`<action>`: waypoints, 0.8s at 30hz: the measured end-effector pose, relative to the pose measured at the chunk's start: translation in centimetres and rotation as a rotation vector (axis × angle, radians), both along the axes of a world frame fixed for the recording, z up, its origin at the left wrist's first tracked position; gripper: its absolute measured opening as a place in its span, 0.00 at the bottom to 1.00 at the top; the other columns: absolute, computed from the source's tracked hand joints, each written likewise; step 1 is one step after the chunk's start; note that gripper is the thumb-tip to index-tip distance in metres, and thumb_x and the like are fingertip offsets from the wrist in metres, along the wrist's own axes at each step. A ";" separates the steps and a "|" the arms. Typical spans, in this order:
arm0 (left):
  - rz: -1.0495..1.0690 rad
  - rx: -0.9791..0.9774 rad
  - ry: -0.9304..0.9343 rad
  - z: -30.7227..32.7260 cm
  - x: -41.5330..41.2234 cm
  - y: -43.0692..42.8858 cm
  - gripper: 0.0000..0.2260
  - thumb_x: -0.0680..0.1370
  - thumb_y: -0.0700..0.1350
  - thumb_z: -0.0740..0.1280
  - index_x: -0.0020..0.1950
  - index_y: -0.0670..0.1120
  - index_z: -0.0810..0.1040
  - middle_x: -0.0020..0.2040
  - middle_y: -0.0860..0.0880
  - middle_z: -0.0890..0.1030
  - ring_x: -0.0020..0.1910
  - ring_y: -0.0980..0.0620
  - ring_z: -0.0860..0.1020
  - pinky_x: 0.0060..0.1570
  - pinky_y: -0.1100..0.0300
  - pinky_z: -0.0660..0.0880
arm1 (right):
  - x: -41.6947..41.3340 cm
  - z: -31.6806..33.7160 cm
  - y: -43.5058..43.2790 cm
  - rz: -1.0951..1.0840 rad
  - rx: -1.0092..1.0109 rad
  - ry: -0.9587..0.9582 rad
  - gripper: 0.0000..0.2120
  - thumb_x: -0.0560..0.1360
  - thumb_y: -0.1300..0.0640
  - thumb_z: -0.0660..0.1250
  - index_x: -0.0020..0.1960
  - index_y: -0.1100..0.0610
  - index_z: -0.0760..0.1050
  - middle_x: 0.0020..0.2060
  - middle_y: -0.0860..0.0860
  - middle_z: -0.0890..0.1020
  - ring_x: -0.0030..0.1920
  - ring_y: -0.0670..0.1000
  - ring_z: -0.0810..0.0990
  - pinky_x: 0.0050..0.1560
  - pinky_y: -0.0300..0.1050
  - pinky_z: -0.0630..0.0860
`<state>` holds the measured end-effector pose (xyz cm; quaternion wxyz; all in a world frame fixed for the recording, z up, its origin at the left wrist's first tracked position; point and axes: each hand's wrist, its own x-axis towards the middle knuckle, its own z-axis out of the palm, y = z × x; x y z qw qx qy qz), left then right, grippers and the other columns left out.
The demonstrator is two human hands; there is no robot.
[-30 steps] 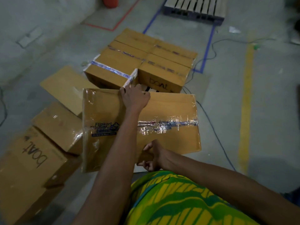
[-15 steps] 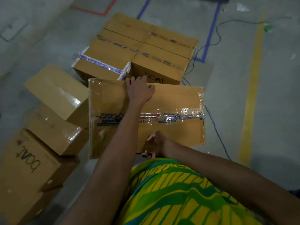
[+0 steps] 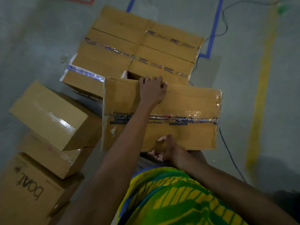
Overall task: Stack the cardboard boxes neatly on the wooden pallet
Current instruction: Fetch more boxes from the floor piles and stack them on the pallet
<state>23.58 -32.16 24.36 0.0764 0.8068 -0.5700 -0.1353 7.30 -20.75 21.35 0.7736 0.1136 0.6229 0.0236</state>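
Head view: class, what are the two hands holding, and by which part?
The Flipkart-taped cardboard box: the left hand grips its far edge, the right hand its near edge.

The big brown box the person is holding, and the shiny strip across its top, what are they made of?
The big brown box looks like cardboard with a dull, matte finish: flat tan faces, folded flap edges and a scuffed patch. The shiny strip seems to be clear plastic packing tape with blue print, since it glints and wrinkles in the light.
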 end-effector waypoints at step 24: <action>-0.397 0.423 -0.054 -44.8 8.9 -20.0 0.23 0.84 0.51 0.54 0.79 0.47 0.63 0.76 0.45 0.69 0.77 0.41 0.62 0.77 0.40 0.53 | 14.5 -39.6 -17.5 -0.499 0.198 0.223 0.09 0.75 0.61 0.64 0.54 0.61 0.71 0.59 0.63 0.70 0.61 0.67 0.75 0.45 0.53 0.80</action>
